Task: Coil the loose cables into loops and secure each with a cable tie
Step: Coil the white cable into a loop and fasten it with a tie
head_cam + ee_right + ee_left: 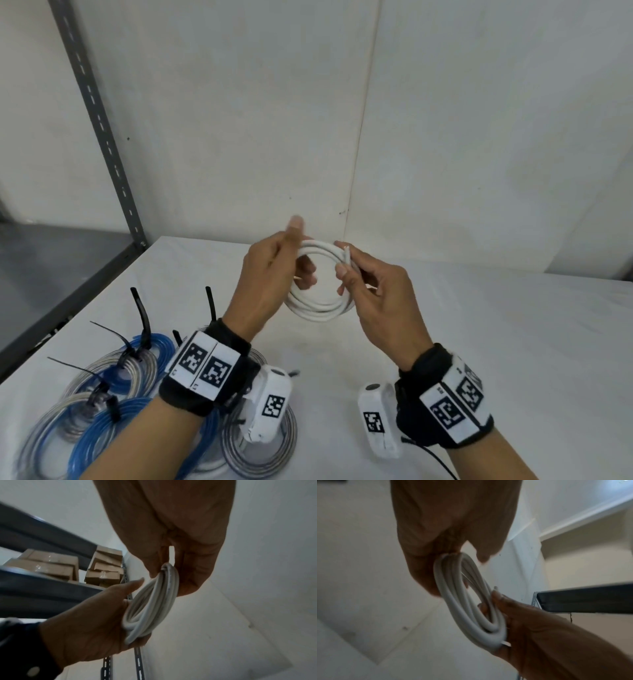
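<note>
A white cable (pixel 320 301) is wound into a round coil of several turns and held in the air above the white table (pixel 479 325). My left hand (pixel 274 270) grips the coil's left side, fingers curled through the ring. My right hand (pixel 370 287) pinches the right side, where the cable's cut end (pixel 347 251) sticks up. In the left wrist view the coil (pixel 467 601) hangs between both hands; the right wrist view shows the coil (pixel 150 608) the same way. No tie is on this coil.
Several tied coils of blue cable (pixel 102 425) and clear-grey cable (pixel 260 455) lie at the table's front left, black tie tails (pixel 142 315) sticking up. A grey metal rack post (pixel 99 123) stands left; cardboard boxes (pixel 51 565) sit on its shelves. White walls close the back.
</note>
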`<state>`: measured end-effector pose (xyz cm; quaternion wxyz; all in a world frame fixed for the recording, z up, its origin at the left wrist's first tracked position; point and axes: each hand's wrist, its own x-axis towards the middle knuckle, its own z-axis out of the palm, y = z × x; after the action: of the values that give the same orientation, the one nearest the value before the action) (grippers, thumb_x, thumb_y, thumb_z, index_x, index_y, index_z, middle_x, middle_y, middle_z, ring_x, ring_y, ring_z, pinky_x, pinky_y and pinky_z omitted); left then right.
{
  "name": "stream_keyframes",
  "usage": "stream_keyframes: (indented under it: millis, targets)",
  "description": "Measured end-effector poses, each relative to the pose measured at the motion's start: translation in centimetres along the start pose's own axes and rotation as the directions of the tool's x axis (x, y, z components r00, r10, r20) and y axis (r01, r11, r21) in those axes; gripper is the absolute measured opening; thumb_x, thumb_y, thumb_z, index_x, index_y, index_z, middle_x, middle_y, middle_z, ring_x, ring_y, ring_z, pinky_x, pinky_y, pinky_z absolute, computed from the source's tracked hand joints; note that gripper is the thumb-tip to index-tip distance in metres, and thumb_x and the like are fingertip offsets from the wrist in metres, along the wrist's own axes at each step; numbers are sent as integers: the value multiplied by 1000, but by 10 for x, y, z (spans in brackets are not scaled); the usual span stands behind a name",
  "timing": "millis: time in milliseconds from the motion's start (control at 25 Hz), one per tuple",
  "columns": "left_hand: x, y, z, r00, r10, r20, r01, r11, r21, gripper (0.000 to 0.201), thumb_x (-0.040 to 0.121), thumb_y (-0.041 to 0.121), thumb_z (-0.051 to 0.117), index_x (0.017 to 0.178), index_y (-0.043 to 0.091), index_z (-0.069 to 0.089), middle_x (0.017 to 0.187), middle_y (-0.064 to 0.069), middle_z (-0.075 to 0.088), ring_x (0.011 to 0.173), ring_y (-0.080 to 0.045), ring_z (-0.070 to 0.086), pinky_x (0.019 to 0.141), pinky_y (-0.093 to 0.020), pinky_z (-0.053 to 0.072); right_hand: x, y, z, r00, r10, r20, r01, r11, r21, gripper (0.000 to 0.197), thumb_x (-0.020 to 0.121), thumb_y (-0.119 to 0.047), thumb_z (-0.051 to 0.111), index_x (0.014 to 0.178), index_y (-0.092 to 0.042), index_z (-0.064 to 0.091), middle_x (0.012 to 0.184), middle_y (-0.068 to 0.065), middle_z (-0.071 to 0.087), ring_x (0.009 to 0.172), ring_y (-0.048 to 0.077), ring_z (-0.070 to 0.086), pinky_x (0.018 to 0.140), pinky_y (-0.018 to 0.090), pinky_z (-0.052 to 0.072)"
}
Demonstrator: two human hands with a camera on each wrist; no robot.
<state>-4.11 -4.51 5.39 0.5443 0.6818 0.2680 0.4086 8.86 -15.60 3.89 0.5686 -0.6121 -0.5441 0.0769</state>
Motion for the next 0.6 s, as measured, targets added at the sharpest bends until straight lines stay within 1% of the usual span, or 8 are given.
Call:
stream_keyframes:
  millis: [40, 80, 160, 240, 360, 480, 520, 600]
  targets:
    - [-2, 2, -2, 998, 11, 58, -17, 994, 105, 58, 101, 59, 44, 74, 17, 72, 63, -9, 68, 58, -21, 67, 62, -32, 53, 0, -1, 0, 998, -28, 50, 31, 998, -52, 28, 103, -26, 58, 129, -30, 67, 77, -16, 67, 74, 2, 62, 68, 17, 47]
    - [-4, 2, 0, 994, -1, 109, -13, 992, 127, 58, 99, 60, 45, 63, 21, 68, 56, -4, 62, 53, -20, 62, 58, -30, 50, -1, -2, 0, 995, -57, 82, 64, 994, -89, 29, 104, -25, 56, 131, -29, 67, 78, -20, 64, 76, 3, 61, 68, 14, 44]
    - [-7, 0, 6, 990, -52, 132, 49, 998, 32, 60, 100, 58, 46, 52, 23, 55, 51, 3, 41, 45, -16, 45, 49, -28, 43, -2, -1, 2, 990, -124, 72, 133, 981, -139, 31, 106, -24, 52, 134, -29, 64, 84, -19, 63, 78, 7, 60, 70, 20, 47]
    - [-5, -8, 12, 993, -84, 83, 85, 996, -7, 58, 102, 54, 47, 58, 17, 45, 55, 2, 29, 46, -14, 31, 44, -24, 35, -3, 3, 4, 988, -152, 43, 157, 973, -170, 35, 107, -24, 49, 140, -30, 59, 84, -15, 61, 73, 8, 59, 68, 24, 49]
    - [-4, -12, 12, 996, -73, 50, 72, 997, 18, 57, 103, 53, 48, 59, 16, 43, 55, 3, 30, 47, -14, 29, 42, -22, 33, -4, 8, 4, 982, -184, 53, 191, 932, -307, 41, 108, -29, 42, 148, -32, 49, 82, -5, 64, 67, 11, 60, 67, 33, 52]
    - [-9, -4, 13, 996, -72, 57, 68, 995, 67, 63, 89, 72, 48, 51, 21, 54, 50, 8, 37, 45, -12, 34, 44, -24, 36, -4, 9, 1, 980, -158, 122, 197, 874, -443, 48, 105, -27, 37, 152, -37, 41, 85, 0, 63, 72, 17, 59, 68, 38, 51]
    - [-9, -3, 13, 995, -79, 64, 74, 994, 83, 68, 83, 77, 51, 56, 14, 57, 52, 4, 35, 45, -15, 33, 44, -25, 35, -4, 9, 1, 978, -141, 154, 198, 858, -474, 50, 104, -24, 37, 152, -40, 40, 83, -1, 59, 72, 19, 57, 67, 38, 50]
    - [-9, -5, 14, 994, -88, 72, 81, 992, 93, 80, 79, 78, 57, 72, -2, 56, 59, -4, 28, 48, -20, 29, 44, -26, 33, -6, 5, 2, 970, -137, 201, 223, 830, -512, 51, 105, -22, 41, 151, -43, 39, 78, -4, 51, 69, 18, 52, 64, 36, 47]
